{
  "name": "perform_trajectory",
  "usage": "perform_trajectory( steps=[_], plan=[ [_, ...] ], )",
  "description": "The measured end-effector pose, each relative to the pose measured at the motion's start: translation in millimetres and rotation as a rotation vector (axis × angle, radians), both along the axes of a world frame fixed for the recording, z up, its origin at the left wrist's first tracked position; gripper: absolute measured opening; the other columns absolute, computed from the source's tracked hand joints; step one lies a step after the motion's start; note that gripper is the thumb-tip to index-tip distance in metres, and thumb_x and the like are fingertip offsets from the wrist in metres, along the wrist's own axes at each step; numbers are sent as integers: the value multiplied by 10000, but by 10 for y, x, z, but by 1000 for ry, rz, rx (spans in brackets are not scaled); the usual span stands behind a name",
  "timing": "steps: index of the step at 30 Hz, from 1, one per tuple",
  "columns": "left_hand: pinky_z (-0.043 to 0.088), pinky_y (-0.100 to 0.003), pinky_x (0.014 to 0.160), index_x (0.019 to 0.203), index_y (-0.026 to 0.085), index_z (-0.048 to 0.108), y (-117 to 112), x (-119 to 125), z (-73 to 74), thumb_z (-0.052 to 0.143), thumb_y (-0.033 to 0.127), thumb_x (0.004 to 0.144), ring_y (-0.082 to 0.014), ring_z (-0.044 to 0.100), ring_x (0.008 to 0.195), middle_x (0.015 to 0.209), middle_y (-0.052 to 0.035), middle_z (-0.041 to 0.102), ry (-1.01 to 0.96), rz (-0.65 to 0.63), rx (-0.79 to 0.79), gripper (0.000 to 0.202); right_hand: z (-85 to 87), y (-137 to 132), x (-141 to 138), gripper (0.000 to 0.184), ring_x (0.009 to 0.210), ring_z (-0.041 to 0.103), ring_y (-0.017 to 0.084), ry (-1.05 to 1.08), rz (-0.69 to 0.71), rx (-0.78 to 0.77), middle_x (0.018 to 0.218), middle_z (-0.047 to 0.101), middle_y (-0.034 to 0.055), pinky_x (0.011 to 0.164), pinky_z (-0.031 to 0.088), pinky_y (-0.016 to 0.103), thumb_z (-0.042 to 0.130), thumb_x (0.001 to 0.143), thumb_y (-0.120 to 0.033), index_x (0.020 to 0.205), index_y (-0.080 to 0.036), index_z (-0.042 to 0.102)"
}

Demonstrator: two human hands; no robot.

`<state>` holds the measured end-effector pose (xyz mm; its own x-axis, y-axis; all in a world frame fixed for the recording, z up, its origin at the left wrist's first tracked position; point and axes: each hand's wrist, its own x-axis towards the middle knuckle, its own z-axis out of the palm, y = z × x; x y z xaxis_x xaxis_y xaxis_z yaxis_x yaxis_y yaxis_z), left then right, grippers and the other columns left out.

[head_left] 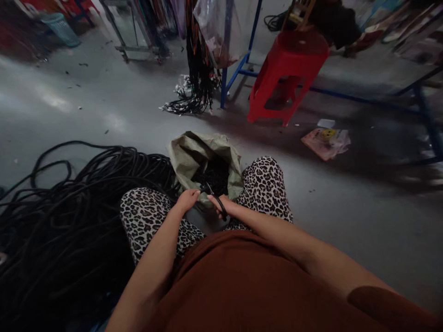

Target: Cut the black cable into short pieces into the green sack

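Between my knees stands an open, pale green woven sack point(182, 159) with small black pieces point(216, 179) inside. Over its near rim, my right hand point(220, 205) is closed on black-handled scissors point(223, 211), their blades pointing up and to the left. Just left of the blades, my left hand point(189, 198) is closed in a pinch on what looks like a black cable end, mostly hidden by the fingers. A large heap of black cable point(114, 168) lies on the floor to the left, reaching up to the sack and my left knee.
A red plastic stool point(289, 60) stands ahead beside a blue metal frame point(224, 85). Bundled black wires with white ends point(194, 94) hang to the floor. A plastic packet point(327, 143) lies at the right. A light blue basket point(61, 30) is far left.
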<state>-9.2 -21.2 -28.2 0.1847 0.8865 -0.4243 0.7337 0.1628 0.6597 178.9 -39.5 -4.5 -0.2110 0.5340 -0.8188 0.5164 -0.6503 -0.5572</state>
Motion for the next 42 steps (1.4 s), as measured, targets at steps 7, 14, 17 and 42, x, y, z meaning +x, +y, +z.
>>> perform_trajectory(
  steps=[7,14,17,42],
  plan=[
    [386,-234,586,693,152,611,10,17,19,385,320,868,-134,521,578,562,-5,549,59,-3,-14,332,-9,-15,-6,526,293,480,128,-63,35,27,457,504,12,306,399,229,461,840,-615,669,-125,545],
    [373,-233,612,745,150,638,4,32,52,388,300,879,-137,538,617,596,-13,575,98,-25,-1,322,19,-14,11,512,308,474,125,-77,42,18,452,485,5,328,409,231,499,817,-615,646,-134,539],
    [368,-232,613,756,150,647,1,39,60,390,297,883,-139,542,630,603,-15,583,112,-32,1,322,51,-8,18,495,305,465,124,-83,50,20,447,479,1,328,401,232,505,822,-598,659,-133,547],
    [374,-226,609,885,156,665,13,23,49,385,329,888,-136,552,641,664,-22,612,114,40,30,330,30,9,-3,565,288,483,112,9,-47,-110,415,495,-13,294,386,192,483,804,-672,726,-115,537]
  ],
)
